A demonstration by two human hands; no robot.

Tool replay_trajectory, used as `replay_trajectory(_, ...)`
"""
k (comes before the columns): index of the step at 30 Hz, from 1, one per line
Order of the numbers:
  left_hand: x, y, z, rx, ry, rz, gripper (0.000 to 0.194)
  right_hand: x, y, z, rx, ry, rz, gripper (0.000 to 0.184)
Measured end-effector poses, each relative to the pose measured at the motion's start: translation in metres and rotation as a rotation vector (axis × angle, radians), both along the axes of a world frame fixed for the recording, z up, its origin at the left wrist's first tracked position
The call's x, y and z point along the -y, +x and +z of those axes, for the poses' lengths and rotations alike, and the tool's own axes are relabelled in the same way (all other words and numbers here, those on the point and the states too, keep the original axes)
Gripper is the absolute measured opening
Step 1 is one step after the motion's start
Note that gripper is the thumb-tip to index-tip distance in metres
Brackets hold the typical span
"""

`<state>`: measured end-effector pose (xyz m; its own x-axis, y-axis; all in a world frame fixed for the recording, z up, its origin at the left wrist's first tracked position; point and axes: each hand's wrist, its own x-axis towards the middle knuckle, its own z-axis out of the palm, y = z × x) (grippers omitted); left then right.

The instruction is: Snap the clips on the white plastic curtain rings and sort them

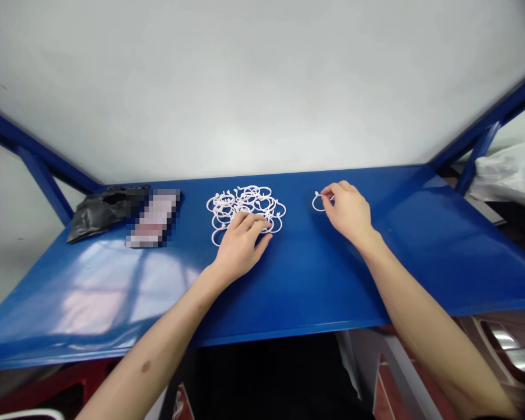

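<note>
A heap of several white plastic rings (245,205) lies on the blue shelf (306,274) near its back edge. My left hand (241,244) rests on the near side of the heap, fingers bent and fingertips touching the rings. To the right, apart from the heap, a single white ring (318,202) lies on the shelf. My right hand (349,212) pinches this ring's right end between thumb and forefinger.
A crumpled black plastic bag (105,211) lies at the back left, with a blurred flat packet (154,218) beside it. Blue frame struts (485,129) rise at both sides against the white wall. A white bag (511,172) sits beyond the right strut.
</note>
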<state>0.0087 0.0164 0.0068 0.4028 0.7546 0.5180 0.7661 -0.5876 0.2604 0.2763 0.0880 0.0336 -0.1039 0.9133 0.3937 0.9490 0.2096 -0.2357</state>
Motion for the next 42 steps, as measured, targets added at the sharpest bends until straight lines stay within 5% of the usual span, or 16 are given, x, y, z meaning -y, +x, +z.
replay_trajectory(13,0.001,0.0,-0.004,-0.11,-0.041,0.045,0.022,0.003,0.003,0.005,0.094,0.0,-0.101,0.022)
replay_trajectory(16,0.001,0.0,-0.004,-0.119,-0.052,0.087,0.022,0.012,-0.009,0.006,0.052,-0.003,0.052,0.023)
replay_trajectory(20,0.001,0.0,-0.005,-0.133,-0.044,0.107,0.022,0.029,-0.038,-0.005,-0.026,-0.122,0.525,0.024)
replay_trajectory(23,-0.001,0.0,-0.007,-0.151,-0.008,0.123,0.018,0.037,-0.055,-0.016,0.058,-0.131,0.651,0.023)
replay_trajectory(33,0.0,0.0,-0.004,-0.157,0.058,0.22,0.006,0.034,-0.052,-0.013,0.078,-0.11,0.564,0.015)
replay_trajectory(42,-0.002,-0.003,-0.004,-0.186,0.013,0.253,0.007,0.03,-0.049,-0.018,-0.269,-0.042,0.467,0.002)
